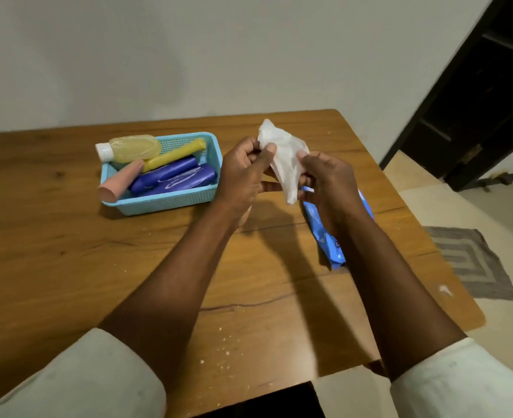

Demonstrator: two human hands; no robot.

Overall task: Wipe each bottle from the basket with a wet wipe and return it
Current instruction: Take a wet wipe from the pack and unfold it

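A white wet wipe [285, 158] hangs between both hands above the table. My left hand [244, 173] pinches its upper left part and my right hand [327, 179] grips its right side. To the left stands a light blue basket [164, 200]. It holds a pale yellow bottle [131, 147] with a white cap, a yellow tube [173, 155], a pink tube [119, 182] and two blue bottles [173, 176], all lying down. A blue wipes pack [324, 233] lies under my right forearm, partly hidden.
The wooden table [128, 267] carries small white crumbs near its front edge. Its right edge drops to a tiled floor with a grey mat [472, 260]. A dark doorway [484, 101] stands at the far right, and a plain wall rises behind.
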